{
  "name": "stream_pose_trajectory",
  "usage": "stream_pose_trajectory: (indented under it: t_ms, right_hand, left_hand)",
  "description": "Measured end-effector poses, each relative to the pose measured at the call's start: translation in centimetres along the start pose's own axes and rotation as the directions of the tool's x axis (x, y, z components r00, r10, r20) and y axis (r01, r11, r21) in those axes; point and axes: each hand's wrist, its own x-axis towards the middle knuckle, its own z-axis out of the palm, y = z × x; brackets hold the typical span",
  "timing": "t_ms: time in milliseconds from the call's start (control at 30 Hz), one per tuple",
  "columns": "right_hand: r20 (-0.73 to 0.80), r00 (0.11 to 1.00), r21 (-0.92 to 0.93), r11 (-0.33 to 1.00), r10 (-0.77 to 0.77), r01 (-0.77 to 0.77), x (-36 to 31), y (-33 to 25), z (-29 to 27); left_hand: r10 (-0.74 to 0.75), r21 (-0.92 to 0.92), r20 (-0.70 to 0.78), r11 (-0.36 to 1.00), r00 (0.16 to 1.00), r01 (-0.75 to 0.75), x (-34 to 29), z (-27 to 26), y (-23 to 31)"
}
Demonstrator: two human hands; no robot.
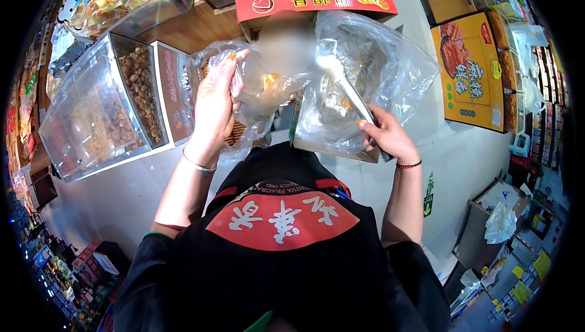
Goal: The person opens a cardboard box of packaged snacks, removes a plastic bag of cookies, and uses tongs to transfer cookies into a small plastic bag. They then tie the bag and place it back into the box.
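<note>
Head view, snack counter.

Left hand (214,105): raised, fingers pressed together, pinching the rim of a small clear plastic bag (259,82) and holding it up. The small bag hangs above the near edge of the counter, just beside the big bag, with pale snacks showing inside; part of it is blurred.

Right hand (386,134): fingers curled tight round the handle of a metal scoop (341,82). The scoop's bowl points up and away, its head inside the mouth of a large clear plastic bag (372,70).

Large bag: stands open in a cardboard box (332,148) at the near edge of the counter, crumpled; contents hard to tell.

Clear plastic bins (103,113): at the counter's left end, tilted, one with nuts, one with pale pieces.

Red box lid (317,2): along the far edge, above both bags.

Orange carton (470,70): off the right end, on the floor.

Black apron with red patch (283,219): on the person, bottom centre.
</note>
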Motion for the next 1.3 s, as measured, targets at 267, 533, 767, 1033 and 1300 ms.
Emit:
stream_pose_trajectory:
  t_ms: [267,533,767,1033,1300]
  right_hand:
    - [-0.036,0.835,0.833,0.478,0.548,-0.278,11.4,11.2,8.6]
    - [-0.252,0.724,0.898,0.435,0.642,-0.073,18.1,17.1,12.6]
    - [-0.298,0.548,0.847,0.482,0.782,-0.227,19.2,14.4,11.9]
    - [-0.429,0.674,0.763,0.641,0.601,-0.085,15.1,12.5,13.9]
    - [-0.119,0.768,0.916,0.368,0.629,-0.160,15.1,15.4,11.1]
  left_hand:
    - [-0.016,0.014,-0.029,1.000,0.999,0.016,-0.4,0.7,-0.2]
    - [-0.027,0.001,-0.028,1.000,0.999,0.027,0.0,-0.3,0.0]
    - [-0.051,0.018,-0.015,0.999,0.999,0.051,0.5,-0.8,0.1]
    - [-0.042,0.034,-0.028,0.998,0.999,0.043,0.7,-0.7,-0.1]
    - [-0.050,0.041,-0.016,0.998,0.999,0.051,0.6,-0.4,-0.2]
